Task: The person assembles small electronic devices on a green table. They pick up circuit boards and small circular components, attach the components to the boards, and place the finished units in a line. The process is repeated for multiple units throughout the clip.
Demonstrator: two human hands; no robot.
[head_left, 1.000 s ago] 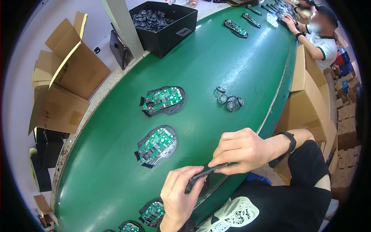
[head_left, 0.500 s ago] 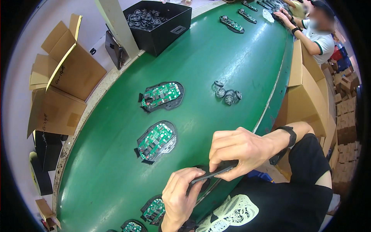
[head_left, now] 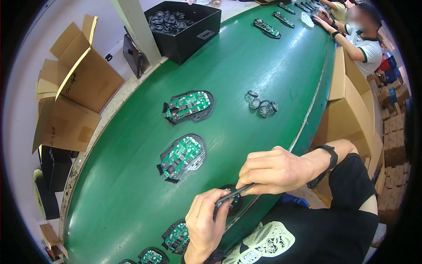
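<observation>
Between both hands is a thin black plastic piece point(head_left: 234, 193), seen nearly edge-on, so its kind does not show. My left hand point(head_left: 204, 218) pinches its near-left end. My right hand point(head_left: 274, 171) grips its other end, fingers closed. Just beneath, a black housing with a bit of green circuit board point(head_left: 236, 203) is mostly hidden by the hands. Left of my hands lies a black housing with a green circuit board point(head_left: 182, 156). Farther away sits a similar housing with its board point(head_left: 189, 107). Another housing with a board point(head_left: 176, 237) is partly behind my left hand.
The green work surface point(head_left: 127, 176) carries several small round black-rimmed parts point(head_left: 263, 108). A black bin point(head_left: 189, 42) of similar parts stands at the far edge. Open cardboard boxes point(head_left: 347, 105) stand at right and left point(head_left: 88, 83). A co-worker point(head_left: 360, 46) works at far right.
The black piece has turned more edge-on, and my right hand has rolled over slightly. More of the housing beneath shows. The whole view has shifted a little.
</observation>
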